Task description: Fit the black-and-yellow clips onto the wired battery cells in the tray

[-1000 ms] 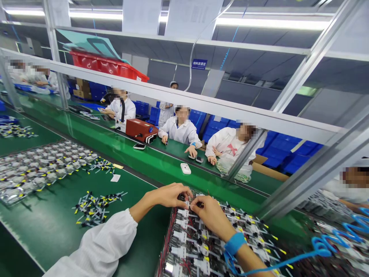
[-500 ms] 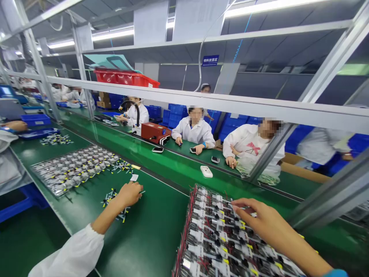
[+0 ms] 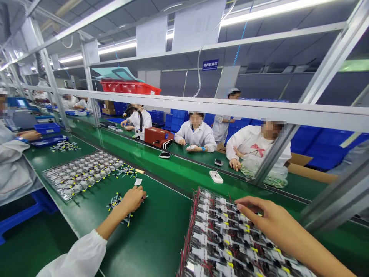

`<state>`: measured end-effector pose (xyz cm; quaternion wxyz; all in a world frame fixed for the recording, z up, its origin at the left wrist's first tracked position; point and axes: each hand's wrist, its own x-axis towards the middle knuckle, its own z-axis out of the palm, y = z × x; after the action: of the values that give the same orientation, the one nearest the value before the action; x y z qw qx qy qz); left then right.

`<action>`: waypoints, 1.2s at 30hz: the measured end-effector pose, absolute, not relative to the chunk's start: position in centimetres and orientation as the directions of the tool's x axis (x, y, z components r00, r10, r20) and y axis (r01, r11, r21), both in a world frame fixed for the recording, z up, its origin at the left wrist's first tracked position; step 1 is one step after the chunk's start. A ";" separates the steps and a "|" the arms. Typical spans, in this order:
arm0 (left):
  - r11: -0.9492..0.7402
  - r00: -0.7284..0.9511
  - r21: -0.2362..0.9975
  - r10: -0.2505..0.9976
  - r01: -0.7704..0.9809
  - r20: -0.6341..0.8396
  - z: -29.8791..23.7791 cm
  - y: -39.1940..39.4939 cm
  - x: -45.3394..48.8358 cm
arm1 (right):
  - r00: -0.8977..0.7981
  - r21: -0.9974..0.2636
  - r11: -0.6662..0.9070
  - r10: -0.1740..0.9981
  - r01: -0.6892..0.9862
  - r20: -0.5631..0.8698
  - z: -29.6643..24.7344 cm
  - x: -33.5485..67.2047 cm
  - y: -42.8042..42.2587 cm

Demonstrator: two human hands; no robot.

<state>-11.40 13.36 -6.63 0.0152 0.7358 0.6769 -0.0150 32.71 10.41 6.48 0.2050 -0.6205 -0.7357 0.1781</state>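
Note:
My left hand [image 3: 133,199] rests low over the green bench with its fingers curled together, beside a small pile of white, black and yellow parts [image 3: 115,200]. A thin pale end shows at its fingertips; what it belongs to is too small to name. A white square piece [image 3: 138,181] lies just beyond the knuckles. My right hand [image 3: 266,215] is over the far right side of a clear tray [image 3: 198,192] filled with rows of small assemblies [image 3: 227,234] with red wires and yellow tabs. Its thumb and index finger are bent with a gap between them, and no held part is visible.
Another filled tray [image 3: 69,196] lies to the left, with loose parts [image 3: 125,170] at its corner. A white device shell [image 3: 216,176] sits on the green strip ahead. A metal post [image 3: 276,154] rises at right. Co-workers in white sit opposite and at far left.
The whole view has shifted slightly. My hands keep nearly the same places over the bench and tray. A person in the background has moved right, and the middle co-worker's hands have shifted.

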 end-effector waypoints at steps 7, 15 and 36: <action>0.017 -0.017 -0.004 0.997 1.000 -0.077 -6.2 14.7 -10.8 | -0.163 -0.535 0.195 0.981 0.822 0.107 6.5 33.2 10.1; -0.038 0.041 0.033 0.995 0.999 -0.092 -6.4 15.5 -10.2 | -0.183 -0.554 0.187 0.981 0.811 0.063 7.8 33.2 9.2; -0.353 0.246 0.709 0.935 0.610 0.254 1.1 13.3 -2.6 | -0.323 -0.585 0.321 0.941 0.745 0.104 9.7 29.5 7.9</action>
<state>-2.65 13.34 1.09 0.2427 0.7512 0.5143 0.3351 29.48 7.91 9.70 0.2200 -0.5386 -0.7823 0.2227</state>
